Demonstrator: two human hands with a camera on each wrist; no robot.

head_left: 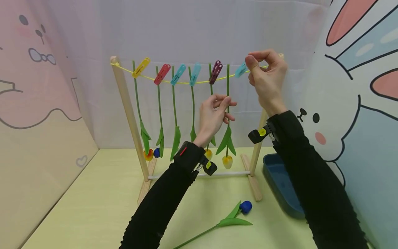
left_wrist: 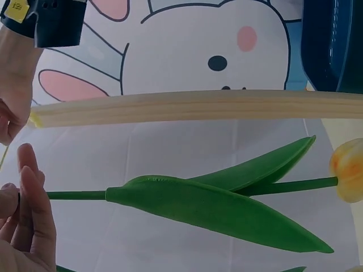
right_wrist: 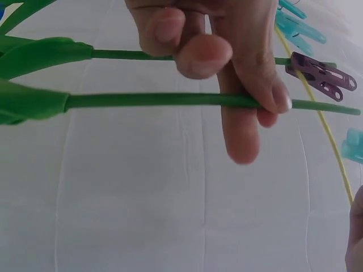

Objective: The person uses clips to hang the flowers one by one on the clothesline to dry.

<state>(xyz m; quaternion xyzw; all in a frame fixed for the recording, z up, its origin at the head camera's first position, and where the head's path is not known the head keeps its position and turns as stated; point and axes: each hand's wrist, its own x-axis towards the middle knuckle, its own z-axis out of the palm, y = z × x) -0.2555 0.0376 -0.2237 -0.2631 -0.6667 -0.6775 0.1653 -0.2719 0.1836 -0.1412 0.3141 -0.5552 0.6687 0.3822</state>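
My left hand (head_left: 212, 117) pinches the green stem of an upside-down yellow tulip (head_left: 227, 162) between thumb and fingers. The stem's bare upper end reaches just above the yellow line (head_left: 202, 82). In the left wrist view the tulip's green leaves (left_wrist: 227, 209) spread beyond the fingers. To the right of that stem, my right hand (head_left: 270, 79) pinches a light blue clothespin (head_left: 240, 70) at the line, its far end hidden behind the thumb. A dark purple clothespin (right_wrist: 323, 75) grips the neighbouring stem on the line.
Several other tulips hang from yellow, red and blue clothespins (head_left: 178, 74) along the line. Wooden posts (head_left: 130, 117) hold the line at both sides. A blue tulip (head_left: 245, 207) lies on the table in front. At the right stands a dark blue tray (head_left: 281, 193).
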